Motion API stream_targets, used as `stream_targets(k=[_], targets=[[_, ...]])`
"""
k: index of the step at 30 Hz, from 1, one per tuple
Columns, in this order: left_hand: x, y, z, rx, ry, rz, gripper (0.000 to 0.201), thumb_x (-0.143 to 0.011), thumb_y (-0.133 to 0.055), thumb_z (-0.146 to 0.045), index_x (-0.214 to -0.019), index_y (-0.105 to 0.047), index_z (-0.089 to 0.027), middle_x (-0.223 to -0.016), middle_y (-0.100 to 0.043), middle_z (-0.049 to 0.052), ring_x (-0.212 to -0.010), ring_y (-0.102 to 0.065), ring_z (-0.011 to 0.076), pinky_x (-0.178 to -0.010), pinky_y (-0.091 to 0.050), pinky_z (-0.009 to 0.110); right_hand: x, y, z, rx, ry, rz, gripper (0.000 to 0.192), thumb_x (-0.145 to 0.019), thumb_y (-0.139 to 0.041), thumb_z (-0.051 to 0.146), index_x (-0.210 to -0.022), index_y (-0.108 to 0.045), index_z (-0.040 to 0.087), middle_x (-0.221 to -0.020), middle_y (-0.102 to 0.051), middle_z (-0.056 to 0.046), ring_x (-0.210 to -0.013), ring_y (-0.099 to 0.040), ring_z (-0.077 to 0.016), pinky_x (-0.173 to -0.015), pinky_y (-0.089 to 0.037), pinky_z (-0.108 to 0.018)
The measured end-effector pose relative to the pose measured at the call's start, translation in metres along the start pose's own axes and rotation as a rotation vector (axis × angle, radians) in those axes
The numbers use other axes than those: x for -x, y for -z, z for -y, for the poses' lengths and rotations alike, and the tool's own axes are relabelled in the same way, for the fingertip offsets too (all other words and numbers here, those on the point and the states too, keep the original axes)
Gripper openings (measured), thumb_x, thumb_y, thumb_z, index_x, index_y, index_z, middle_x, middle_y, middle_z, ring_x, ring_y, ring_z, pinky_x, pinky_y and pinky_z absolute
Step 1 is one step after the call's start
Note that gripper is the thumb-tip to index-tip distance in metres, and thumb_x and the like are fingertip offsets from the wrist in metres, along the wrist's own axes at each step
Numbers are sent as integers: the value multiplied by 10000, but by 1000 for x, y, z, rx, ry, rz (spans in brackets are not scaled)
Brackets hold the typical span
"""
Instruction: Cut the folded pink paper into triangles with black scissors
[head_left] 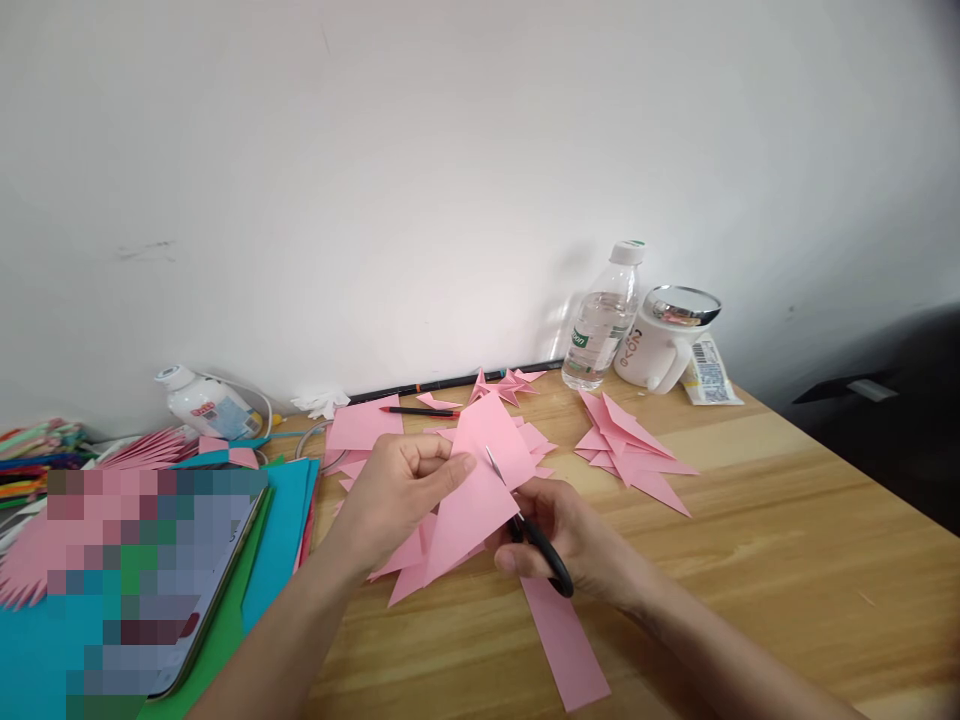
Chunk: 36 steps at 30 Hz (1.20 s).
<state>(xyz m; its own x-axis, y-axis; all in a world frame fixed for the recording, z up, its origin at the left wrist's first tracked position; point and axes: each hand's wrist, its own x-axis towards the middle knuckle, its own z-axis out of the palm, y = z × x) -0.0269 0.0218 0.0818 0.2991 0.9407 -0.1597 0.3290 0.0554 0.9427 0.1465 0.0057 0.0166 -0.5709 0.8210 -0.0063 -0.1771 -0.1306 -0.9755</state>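
L hand (409, 490) has thumb + fingers pinched on the L edge of a pink sheet (469, 525), which is held up off the desk (750, 570) btwn the two hands. R hand (559, 530) is gripping black-handled scissors (551, 560), fingers wrapped round the loops; a silver blade shows against the pink sheet, just ahead of R hand & pointing up-left twd L hand's fingertips. Under R hand, running out on its near side, a pink strip (574, 650) lies flat on the desk. More pink pieces (409, 560) sit beneath the held sheet, btwn the hands, partly hidden. Right of R hand & a bit beyond: separate pile of pointed pink pieces (630, 450), overlapping. Directly beyond L hand, a flat pink sheet w/ a dark pencil (420, 411) by its R edge; more folded pink bits (510, 385) near the wall. Well beyond R hand: clear water btl (600, 335) w/ white cap, upright, then white mug (649, 345) w/ shiny lid just right of it, then a small printed packet (712, 375). Left of L hand: blue sheets (277, 560), green sheet (199, 685) & a phone (225, 560) on top, mostly pixelated. Farther out, beyond & left of L hand, a tilted white btl (214, 405); coloured pens (34, 455) at far L.
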Motion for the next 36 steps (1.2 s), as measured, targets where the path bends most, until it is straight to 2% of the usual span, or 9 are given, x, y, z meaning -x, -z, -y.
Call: stream_targets(k=[12, 19, 36], targets=[[-1, 0, -1, -30, -3, -22, 303, -732, -552, -416, -649, -616, -131, -589, -591, 21, -512, -499, 118, -459, -365, 219, -1, 0, -3, 59, -7, -33, 330, -601, -745, 333, -657, -477, 147, -553, -418, 53, -487, -323, -58, -430, -249, -181], [0, 0, -1, -20, 9, -27, 318, -718, -556, -437, -663, -621, -131, -605, -599, 30, -537, -514, 135, -470, -380, 225, -1, 1, -6, 73, -26, -47, 327, -613, -734, 355, -704, -502, 144, -531, -348, 72, -471, -266, -51, -422, -196, -190], [0, 1, 0, -2, 3, 1, 300, -752, -536, -407, -685, -624, -128, -637, -612, 29, -532, -508, 121, -483, -380, 226, -1, -1, -3, 94, -13, -60, 281, -642, -716, 313, -667, -489, 148, -508, -358, 77, -449, -288, -47, -422, -237, -183]])
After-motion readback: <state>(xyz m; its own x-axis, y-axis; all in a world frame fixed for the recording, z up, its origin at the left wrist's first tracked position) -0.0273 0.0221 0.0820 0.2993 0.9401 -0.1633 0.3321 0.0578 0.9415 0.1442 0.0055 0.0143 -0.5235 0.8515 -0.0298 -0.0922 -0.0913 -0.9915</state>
